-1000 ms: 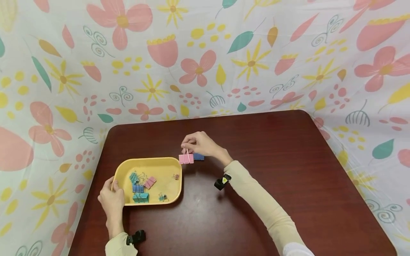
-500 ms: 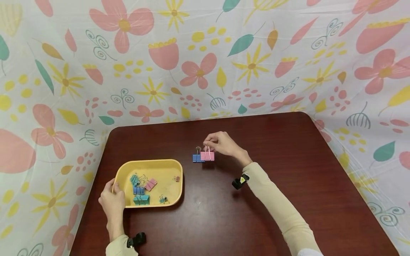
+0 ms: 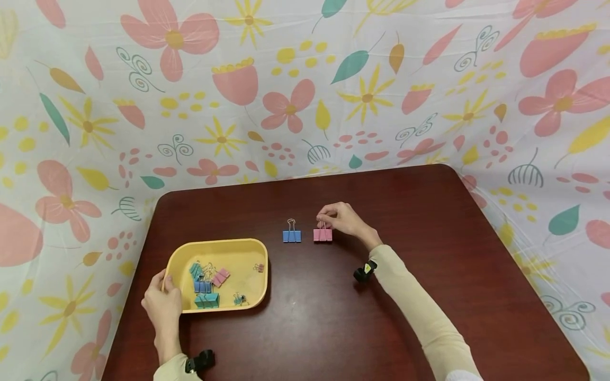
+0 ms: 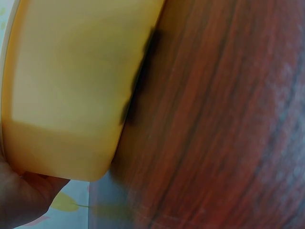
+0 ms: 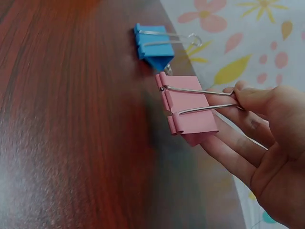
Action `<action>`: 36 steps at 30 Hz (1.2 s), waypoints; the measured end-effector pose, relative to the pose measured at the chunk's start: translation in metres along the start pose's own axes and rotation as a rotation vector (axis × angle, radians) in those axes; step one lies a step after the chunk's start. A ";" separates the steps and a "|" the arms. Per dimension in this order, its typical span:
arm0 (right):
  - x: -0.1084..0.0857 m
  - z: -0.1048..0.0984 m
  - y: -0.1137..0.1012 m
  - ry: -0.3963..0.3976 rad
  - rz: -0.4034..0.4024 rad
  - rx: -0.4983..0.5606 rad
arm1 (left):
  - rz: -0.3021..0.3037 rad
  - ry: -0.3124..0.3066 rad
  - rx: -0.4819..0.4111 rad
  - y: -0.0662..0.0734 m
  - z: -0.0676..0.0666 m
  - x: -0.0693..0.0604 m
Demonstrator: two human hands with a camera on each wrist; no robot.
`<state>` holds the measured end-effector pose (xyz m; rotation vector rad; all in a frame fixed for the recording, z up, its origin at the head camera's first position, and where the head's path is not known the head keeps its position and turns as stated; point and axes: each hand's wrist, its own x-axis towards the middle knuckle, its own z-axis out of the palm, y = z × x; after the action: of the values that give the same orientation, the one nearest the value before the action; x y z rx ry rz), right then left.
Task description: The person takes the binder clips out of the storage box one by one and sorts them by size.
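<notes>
A pink binder clip (image 3: 322, 235) is at the table's middle, its wire handle pinched between thumb and fingers of the right hand (image 3: 344, 218). The right wrist view shows the same pink clip (image 5: 187, 102) with the fingers of the right hand (image 5: 267, 133) behind it. To its left stands a blue binder clip (image 3: 292, 236), apart from it, handle up. The left hand (image 3: 163, 304) grips the left end of the yellow tray (image 3: 248, 305), thumb over the rim; the left wrist view shows that hand (image 4: 24, 198) at the tray's outer wall (image 4: 71, 105).
Inside the tray lie several clips: a large teal one (image 3: 207, 301), a blue one (image 3: 202, 287), a pink one (image 3: 221, 277) and smaller ones. A floral cloth (image 3: 290, 63) rises behind the brown table (image 3: 381, 201).
The right hand has carried the pink clip from beside the tray's right end, past the blue clip, to its right side. A gap now separates both clips. The left hand stays on the tray.
</notes>
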<state>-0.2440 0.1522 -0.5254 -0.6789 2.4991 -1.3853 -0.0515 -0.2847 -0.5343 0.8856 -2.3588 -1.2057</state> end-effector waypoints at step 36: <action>0.048 0.023 -0.066 0.053 -0.159 0.013 | 0.006 -0.031 -0.032 -0.001 -0.001 -0.002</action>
<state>-0.2575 0.0819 -0.4806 -0.8664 2.5214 -1.4898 -0.0495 -0.2844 -0.5349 0.8550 -2.3580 -1.2607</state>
